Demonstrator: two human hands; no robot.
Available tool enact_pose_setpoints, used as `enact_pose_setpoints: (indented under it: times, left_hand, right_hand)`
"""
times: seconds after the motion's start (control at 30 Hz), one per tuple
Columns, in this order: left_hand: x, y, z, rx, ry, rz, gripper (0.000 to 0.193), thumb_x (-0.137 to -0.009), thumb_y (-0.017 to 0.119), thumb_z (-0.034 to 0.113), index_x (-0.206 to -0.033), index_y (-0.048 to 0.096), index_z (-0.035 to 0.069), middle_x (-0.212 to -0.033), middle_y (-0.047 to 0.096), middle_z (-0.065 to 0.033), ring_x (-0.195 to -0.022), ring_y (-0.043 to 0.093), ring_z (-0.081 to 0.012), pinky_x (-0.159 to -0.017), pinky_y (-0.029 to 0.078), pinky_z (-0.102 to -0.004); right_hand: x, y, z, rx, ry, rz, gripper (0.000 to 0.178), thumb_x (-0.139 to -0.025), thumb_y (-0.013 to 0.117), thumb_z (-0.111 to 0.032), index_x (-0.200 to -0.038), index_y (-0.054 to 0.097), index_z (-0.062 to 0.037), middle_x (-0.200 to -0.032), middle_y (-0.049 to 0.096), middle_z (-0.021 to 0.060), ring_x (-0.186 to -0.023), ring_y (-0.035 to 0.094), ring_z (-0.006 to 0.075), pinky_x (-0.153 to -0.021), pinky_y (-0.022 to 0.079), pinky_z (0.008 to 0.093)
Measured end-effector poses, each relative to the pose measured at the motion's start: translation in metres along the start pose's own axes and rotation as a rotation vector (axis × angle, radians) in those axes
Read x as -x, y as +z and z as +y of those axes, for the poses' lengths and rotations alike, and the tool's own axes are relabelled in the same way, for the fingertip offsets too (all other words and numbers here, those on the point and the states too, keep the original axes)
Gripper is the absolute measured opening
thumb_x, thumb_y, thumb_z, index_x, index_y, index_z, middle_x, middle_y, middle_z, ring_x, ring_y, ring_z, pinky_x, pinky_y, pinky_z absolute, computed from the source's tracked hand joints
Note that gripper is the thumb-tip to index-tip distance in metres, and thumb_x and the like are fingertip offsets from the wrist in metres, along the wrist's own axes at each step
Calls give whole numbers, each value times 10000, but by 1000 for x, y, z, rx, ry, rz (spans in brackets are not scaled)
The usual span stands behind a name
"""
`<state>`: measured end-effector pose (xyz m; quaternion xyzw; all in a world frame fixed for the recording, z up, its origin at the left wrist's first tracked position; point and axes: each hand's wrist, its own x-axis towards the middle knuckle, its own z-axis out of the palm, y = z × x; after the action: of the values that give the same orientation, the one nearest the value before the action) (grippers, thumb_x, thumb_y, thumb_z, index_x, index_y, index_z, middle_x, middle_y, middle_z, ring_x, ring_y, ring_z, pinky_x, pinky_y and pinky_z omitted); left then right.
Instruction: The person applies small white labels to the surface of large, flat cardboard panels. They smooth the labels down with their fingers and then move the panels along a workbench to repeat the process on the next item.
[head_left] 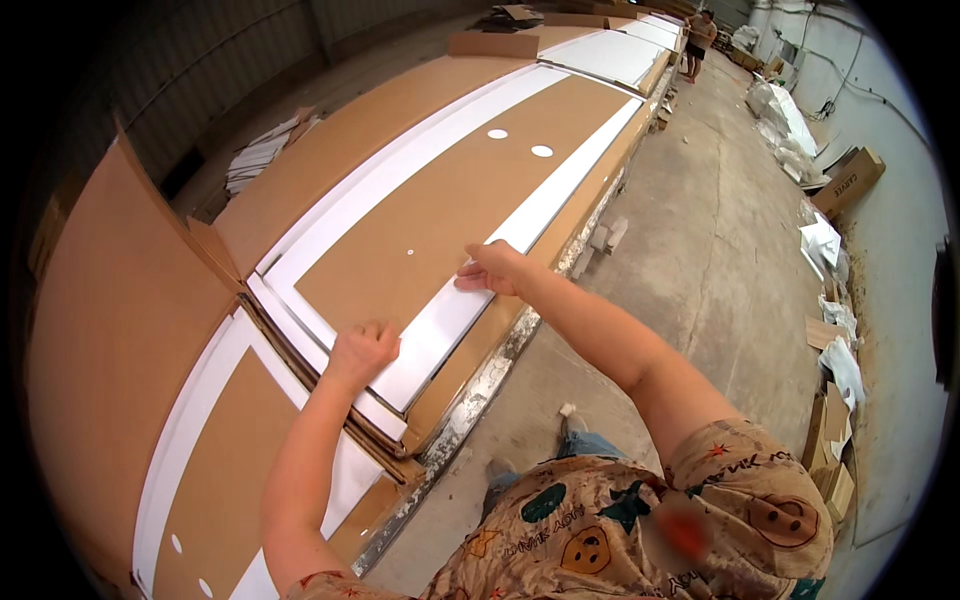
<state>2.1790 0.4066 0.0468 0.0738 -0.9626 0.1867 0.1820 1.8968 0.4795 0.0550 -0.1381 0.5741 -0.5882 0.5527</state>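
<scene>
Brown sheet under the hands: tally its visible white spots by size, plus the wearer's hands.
Large ovals: 2
Small spot: 1
Hands: 2
Total: 5

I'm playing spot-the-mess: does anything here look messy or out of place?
Yes: crumpled white sheeting and a slanted brown cardboard box lie jumbled along the pale wall on the right, untidy beside the neat row of flat brown-and-white panels.
</scene>
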Motion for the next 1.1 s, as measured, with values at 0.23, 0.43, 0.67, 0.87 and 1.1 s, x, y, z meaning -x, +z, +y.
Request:
enact_pose_setpoints:
  times: [0.23,0.43,0.67,0.87,1.1]
  left_hand:
    - [-28,-50,-17,-169,184,80,313,-722,619,47,-1029,609,-17,-856,626,-104,-669,611,-200,-527,486,-282]
    - [-65,-96,46,-33,-55,301,210,-692,659,-16,-901,638,-8,-820,607,-107,-681,586,-212,-552,471,-309]
    - [-21,-63,97,484,-788,267,120,-791,670,19,-907,643,10,-858,603,-110,-756,604,-218,-689,491,-289]
    - [-27,-28,68,1238,-1312,514,232,-905,568,28,-1136,592,15,-1031,628,-46,-831,588,-83,-741,490,-242]
    - [-66,-10,80,758,-528,-25,455,-692,730,114,-1131,612,95,-1119,601,-90,-1051,538,-282,-854,395,-447]
  right_hand:
    - [-42,-8,-20,-452,-63,171,487,-941,536,-259,-1226,404,112,-1194,500,262,-1068,557,352,-882,530,447]
    - [-79,-60,-72,-662,-227,-99,419,-942,523,-267,-1259,456,-1,-1242,549,118,-1134,542,251,-942,477,430]
    - [-14,-64,-136,-306,-553,-132,364,-853,611,-81,-1181,504,35,-1094,601,116,-957,620,231,-773,538,369]
    - [31,-112,-189,-246,-768,-137,273,-820,640,-58,-1048,578,77,-984,645,125,-874,653,214,-784,547,329]
    - [74,-176,-209,-165,-813,-33,252,-807,656,-54,-1026,590,53,-976,646,114,-882,643,205,-794,536,319]
